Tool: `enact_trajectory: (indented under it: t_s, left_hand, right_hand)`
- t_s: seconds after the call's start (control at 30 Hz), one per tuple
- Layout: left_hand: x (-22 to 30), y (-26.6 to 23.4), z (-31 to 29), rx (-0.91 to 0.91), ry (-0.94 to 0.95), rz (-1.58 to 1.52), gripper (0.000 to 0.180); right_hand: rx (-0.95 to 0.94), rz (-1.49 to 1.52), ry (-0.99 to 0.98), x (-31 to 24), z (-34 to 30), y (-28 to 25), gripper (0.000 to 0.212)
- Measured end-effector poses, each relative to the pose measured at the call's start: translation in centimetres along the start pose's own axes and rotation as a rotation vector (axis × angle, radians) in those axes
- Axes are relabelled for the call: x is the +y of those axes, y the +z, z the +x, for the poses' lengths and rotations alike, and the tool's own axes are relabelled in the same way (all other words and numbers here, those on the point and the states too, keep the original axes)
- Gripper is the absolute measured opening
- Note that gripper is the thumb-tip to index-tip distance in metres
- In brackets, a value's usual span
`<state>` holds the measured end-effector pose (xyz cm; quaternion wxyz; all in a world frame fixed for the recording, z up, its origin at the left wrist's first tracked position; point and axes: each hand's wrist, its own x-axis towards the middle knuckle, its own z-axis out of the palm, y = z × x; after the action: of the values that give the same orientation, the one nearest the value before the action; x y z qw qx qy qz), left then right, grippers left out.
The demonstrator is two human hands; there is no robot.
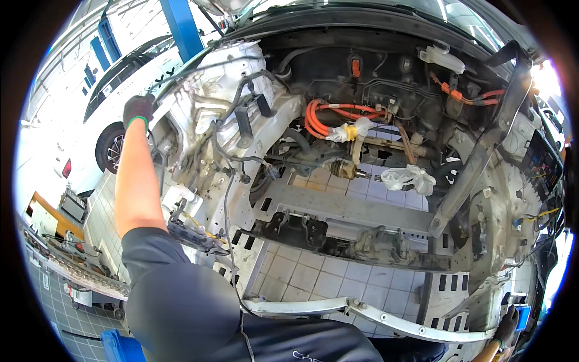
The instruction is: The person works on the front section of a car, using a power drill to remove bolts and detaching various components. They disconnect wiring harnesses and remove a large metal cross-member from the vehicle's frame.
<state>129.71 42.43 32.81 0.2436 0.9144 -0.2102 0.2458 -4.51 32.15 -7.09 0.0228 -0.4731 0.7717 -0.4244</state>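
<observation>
My left arm reaches up along the left side of a stripped car engine bay. My left hand (139, 110), in a dark glove with a green cuff, is closed at the outer edge of the white inner fender (226, 63). What it grips, if anything, is hidden. Dark wiring (164, 163) hangs just below it. Low at the right, my right hand (506, 324), gloved alike, is beside the right end of a pale metal crossbar (416, 329) and a small blue object (523, 317). Its fingers are too small and dark to read.
Orange high-voltage cables (313, 120) loop in the bay, ends wrapped in plastic. A drive shaft (344, 170) and a grey subframe beam (356, 205) cross it. A dark diagonal strut (476, 175) stands at right. A white car (90, 142) and a blue lift post (182, 27) are behind.
</observation>
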Motion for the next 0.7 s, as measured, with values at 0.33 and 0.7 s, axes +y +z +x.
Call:
enact_trajectory:
  t_s: [0.33,0.7]
  left_hand:
    - [-8.9,8.6,2.0,-0.318,-0.025,0.086,0.055]
    - [-1.9,2.1,-6.8,-0.272,-0.011,0.494,0.051]
  right_hand:
    - [-0.042,-0.068,0.010,-0.5,-0.6,-0.5,0.049]
    - [-0.084,0.105,0.155,-0.4,-0.2,-0.8,0.047]
